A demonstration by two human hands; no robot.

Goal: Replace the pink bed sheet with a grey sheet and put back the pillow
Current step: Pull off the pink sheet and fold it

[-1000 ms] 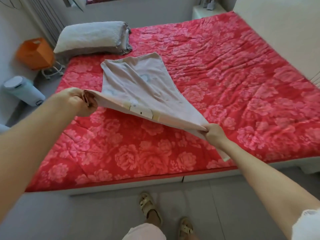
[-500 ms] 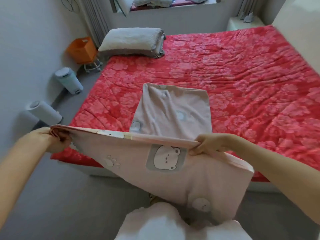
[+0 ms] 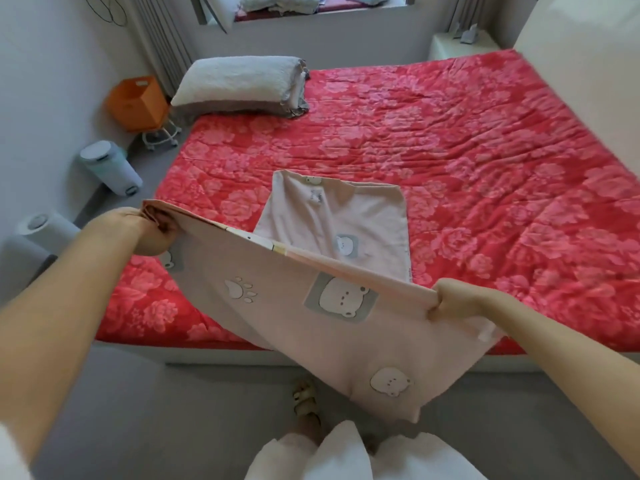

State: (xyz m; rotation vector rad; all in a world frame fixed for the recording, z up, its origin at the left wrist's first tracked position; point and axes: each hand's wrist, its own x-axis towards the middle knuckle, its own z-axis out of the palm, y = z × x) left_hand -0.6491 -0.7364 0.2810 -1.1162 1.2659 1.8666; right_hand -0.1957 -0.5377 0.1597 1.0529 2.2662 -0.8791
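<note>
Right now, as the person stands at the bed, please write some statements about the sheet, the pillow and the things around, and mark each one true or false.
1. The left grip and the right grip both hold the sheet. True.
2. The pillow lies on the floor. False: it lies on the bed, at a far corner.
3. Part of the sheet rests on the bed. True.
4. The bin stands on the bed. False: the orange bin stands beside the bed, near the pillow.
5. A grey sheet covers the bed. False: the bed shows a red flowered cover.
</note>
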